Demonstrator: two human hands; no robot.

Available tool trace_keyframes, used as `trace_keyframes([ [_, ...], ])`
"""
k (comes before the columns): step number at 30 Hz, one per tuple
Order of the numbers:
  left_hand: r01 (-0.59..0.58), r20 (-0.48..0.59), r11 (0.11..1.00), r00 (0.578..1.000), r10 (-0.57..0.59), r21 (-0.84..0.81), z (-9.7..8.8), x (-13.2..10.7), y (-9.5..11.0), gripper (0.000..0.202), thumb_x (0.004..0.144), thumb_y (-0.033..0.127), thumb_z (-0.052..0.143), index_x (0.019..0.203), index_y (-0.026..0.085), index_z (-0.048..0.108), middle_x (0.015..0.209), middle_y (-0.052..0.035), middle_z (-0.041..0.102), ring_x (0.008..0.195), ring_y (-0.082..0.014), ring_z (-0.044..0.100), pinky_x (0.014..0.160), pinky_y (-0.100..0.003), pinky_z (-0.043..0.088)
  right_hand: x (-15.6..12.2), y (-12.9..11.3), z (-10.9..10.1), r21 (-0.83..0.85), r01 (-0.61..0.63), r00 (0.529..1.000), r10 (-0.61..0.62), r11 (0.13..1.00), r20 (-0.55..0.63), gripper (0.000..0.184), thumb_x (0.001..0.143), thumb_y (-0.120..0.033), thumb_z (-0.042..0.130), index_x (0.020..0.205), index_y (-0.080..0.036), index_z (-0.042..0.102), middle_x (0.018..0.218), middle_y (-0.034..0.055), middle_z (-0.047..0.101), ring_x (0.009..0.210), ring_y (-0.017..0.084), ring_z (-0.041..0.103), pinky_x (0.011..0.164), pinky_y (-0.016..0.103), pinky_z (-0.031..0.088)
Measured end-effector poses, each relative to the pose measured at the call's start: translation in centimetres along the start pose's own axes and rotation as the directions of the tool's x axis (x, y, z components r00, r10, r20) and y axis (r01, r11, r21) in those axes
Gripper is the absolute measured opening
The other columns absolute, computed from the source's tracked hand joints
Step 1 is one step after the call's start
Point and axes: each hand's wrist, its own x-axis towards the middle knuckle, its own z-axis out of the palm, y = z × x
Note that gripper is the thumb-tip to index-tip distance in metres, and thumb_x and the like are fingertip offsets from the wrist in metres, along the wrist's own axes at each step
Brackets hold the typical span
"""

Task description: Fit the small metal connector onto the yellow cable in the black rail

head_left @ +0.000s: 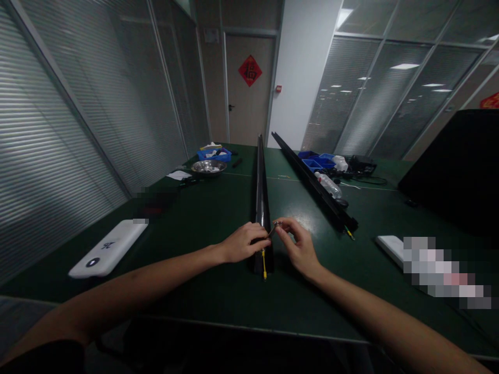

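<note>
A long black channel-shaped rail runs away from me down the middle of the table. My left hand rests over its near end, fingers closed around something thin that the fingertips mostly hide. Just right of the rail, my right hand pinches a small shiny metal piece between thumb and fingers. That piece seems to reach toward my left fingertips; its exact kind is too small to tell. A short yellow wire with a terminal end lies in the rail's near end, below my left hand.
A second black rail lies to the right, with blue bins and a plastic bottle beside it. Far left stand a metal bowl and a blue basket. A white device lies at near left, a dark screen at right.
</note>
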Motion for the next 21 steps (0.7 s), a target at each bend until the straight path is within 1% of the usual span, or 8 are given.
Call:
trace_keyframes([
  [9,0.006,0.004,1.000,1.000,-0.006,-0.006,0.01,-0.04,-0.07,0.028,0.107,0.035,0.046,0.094,0.017,0.064,0.095,-0.0049,0.065,0.094,-0.0207,0.059,0.089,-0.033,0.041,0.03,0.09,0.18,-0.011,-0.037,0.999,0.038,0.999,0.029,0.016,0.098,-0.035,0.061,0.092,-0.020,0.066,0.082,0.0026,0.066,0.075,0.019,0.062,0.069,0.030,0.052],
  [16,0.015,0.015,1.000,1.000,-0.015,0.004,-0.06,-0.03,0.03,0.026,0.106,0.033,0.046,0.100,0.018,0.066,0.099,-0.0054,0.066,0.097,-0.0217,0.059,0.091,-0.034,0.041,0.02,0.62,0.15,-0.044,-0.040,0.996,0.044,0.998,0.074,0.018,0.098,-0.034,0.061,0.088,-0.020,0.065,0.082,0.0026,0.066,0.076,0.018,0.061,0.070,0.030,0.050],
  [21,0.026,0.023,1.000,0.999,-0.026,0.002,-0.21,-0.06,0.13,0.025,0.106,0.032,0.046,0.102,0.018,0.066,0.101,-0.0057,0.066,0.099,-0.0218,0.059,0.093,-0.034,0.041,0.07,0.47,0.02,-0.067,-0.042,0.992,0.050,0.997,0.115,0.018,0.098,-0.034,0.060,0.089,-0.019,0.066,0.084,0.0035,0.068,0.077,0.019,0.062,0.072,0.031,0.050],
])
